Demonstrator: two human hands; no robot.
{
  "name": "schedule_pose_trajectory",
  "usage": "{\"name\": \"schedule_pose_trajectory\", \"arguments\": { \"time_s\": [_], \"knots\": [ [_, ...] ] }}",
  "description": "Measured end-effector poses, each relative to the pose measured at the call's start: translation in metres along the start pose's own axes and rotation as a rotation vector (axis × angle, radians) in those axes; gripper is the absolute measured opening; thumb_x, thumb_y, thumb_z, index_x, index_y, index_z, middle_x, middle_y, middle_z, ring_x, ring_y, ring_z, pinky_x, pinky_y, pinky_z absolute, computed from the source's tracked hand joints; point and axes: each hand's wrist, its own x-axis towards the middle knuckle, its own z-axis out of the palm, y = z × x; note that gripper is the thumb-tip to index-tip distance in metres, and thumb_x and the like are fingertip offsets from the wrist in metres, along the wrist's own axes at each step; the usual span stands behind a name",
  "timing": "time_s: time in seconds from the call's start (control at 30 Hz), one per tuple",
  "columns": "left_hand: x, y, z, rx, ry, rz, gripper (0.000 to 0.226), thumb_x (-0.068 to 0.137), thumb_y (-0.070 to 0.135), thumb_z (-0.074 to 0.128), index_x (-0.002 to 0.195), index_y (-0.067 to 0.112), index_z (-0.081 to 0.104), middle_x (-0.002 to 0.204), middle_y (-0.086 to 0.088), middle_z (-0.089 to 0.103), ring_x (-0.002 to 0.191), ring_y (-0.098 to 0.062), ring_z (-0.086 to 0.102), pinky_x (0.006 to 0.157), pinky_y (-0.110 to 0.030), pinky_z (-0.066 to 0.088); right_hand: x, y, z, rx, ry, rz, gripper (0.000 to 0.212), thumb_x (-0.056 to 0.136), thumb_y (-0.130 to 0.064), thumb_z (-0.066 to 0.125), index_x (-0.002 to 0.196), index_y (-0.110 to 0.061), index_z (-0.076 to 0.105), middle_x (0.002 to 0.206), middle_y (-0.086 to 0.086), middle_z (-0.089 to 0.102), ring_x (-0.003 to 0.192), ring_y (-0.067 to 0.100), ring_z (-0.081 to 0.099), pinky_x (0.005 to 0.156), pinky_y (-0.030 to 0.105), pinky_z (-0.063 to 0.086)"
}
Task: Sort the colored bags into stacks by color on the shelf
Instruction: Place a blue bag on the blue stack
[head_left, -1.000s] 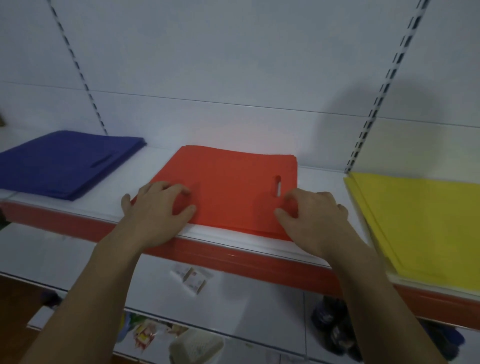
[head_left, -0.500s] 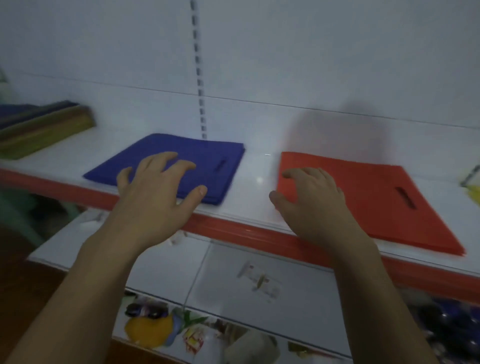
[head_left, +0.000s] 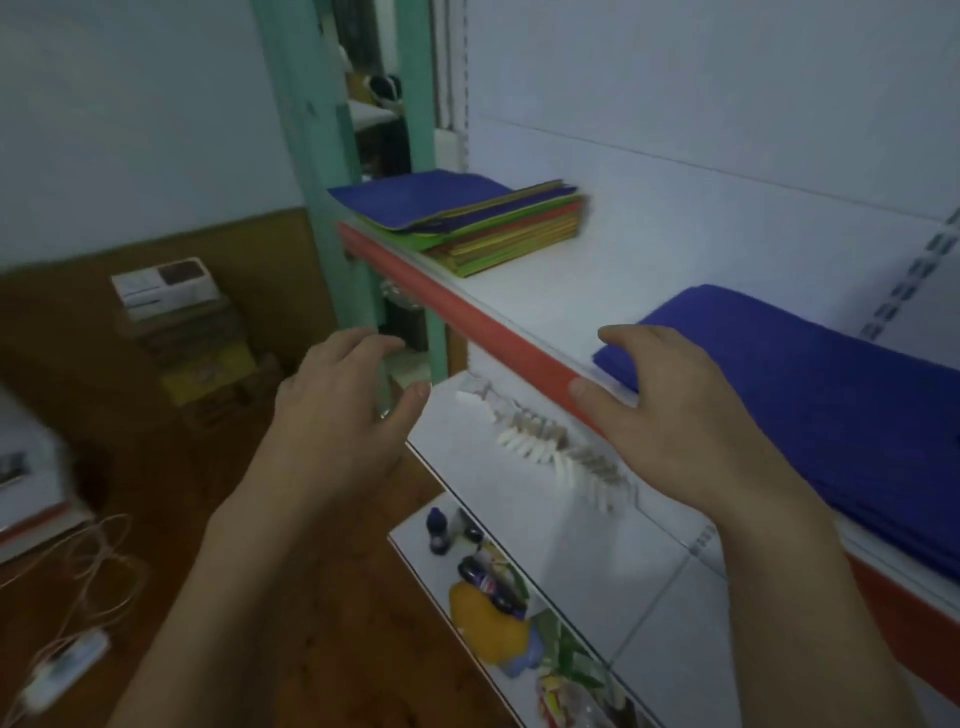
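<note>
View swung left | mixed pile (head_left: 493, 228) nearer | left hand (head_left: 337, 431), right hand (head_left: 685, 431) fingers (head_left: 639, 336) spread, empty

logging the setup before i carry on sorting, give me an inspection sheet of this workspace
surface: white shelf, red front edge
job's things: mixed pile at the far end, blue on top; blue stack nearer
clutter: white pieces on the lower shelf; bottles lower still
hands: left hand open, in the air; right hand open, at the blue stack's corner
cables: cords and power strip on the floor
surroundings: boxes by the wall; green post
</note>
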Motion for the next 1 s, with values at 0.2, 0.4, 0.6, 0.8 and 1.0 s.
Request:
{"name": "schedule_pose_trajectory", "arguments": {
  "time_s": [0.2, 0.4, 0.6, 0.8, 1.0],
  "knots": [
    [0.062, -0.042, -0.005, -0.02, 0.003, -0.079, 0.053, 0.094, 0.053, 0.05, 0.139, 0.025, 0.05, 0.149, 0.001, 0.043, 0.134, -0.02, 0.043, 0.105, -0.054, 0.043, 0.085, -0.037, 0.031, 0.002, -0.064, -0.051, 0.066, 0.094, -0.056, 0.053, 0.151, -0.026, 0.036, 0.153, -0.005, 0.04, 0.142, 0.016, 0.033, 0.11, 0.039, 0.037],
    [0.12, -0.078, -0.004, -0.086, 0.04, -0.029, 0.051, 0.095, 0.05, 0.051, 0.14, 0.027, 0.05, 0.147, 0.007, 0.044, 0.129, -0.012, 0.046, 0.104, -0.041, 0.046, 0.144, -0.053, 0.042, 0.009, -0.011, 0.018, 0.058, 0.096, -0.054, 0.049, 0.149, -0.031, 0.037, 0.149, -0.007, 0.045, 0.135, 0.018, 0.042, 0.107, 0.042, 0.041],
    [0.205, -0.13, 0.005, -0.217, 0.212, 0.063, 0.036, 0.096, 0.038, 0.053, 0.128, 0.023, 0.06, 0.128, 0.01, 0.055, 0.111, 0.004, 0.044, 0.09, -0.021, 0.037, 0.175, -0.055, 0.067, 0.06, 0.044, 0.08, 0.046, 0.099, -0.049, 0.043, 0.143, -0.042, 0.032, 0.139, -0.016, 0.049, 0.123, 0.007, 0.046, 0.093, 0.028, 0.037],
    [0.297, -0.138, 0.017, -0.318, 0.084, 0.334, 0.022, 0.096, 0.045, 0.052, 0.104, 0.03, 0.067, 0.129, 0.012, 0.057, 0.123, -0.006, 0.05, 0.094, -0.023, 0.037, 0.222, -0.076, 0.086, 0.143, 0.295, 0.259, 0.042, 0.089, -0.06, 0.043, 0.125, -0.041, 0.051, 0.111, -0.018, 0.063, 0.108, 0.008, 0.059, 0.093, 0.042, 0.05],
    [0.354, -0.133, 0.04, -0.242, -0.313, 0.546, 0.059, 0.089, 0.067, 0.025, 0.117, 0.031, 0.063, 0.121, 0.014, 0.066, 0.116, -0.013, 0.059, 0.104, -0.047, 0.039, 0.26, -0.102, 0.098, 0.143, 0.419, 0.435, 0.041, 0.091, -0.066, 0.043, 0.121, -0.041, 0.051, 0.083, -0.017, 0.063, 0.087, 0.011, 0.062, 0.081, 0.041, 0.051]
  ]
}}
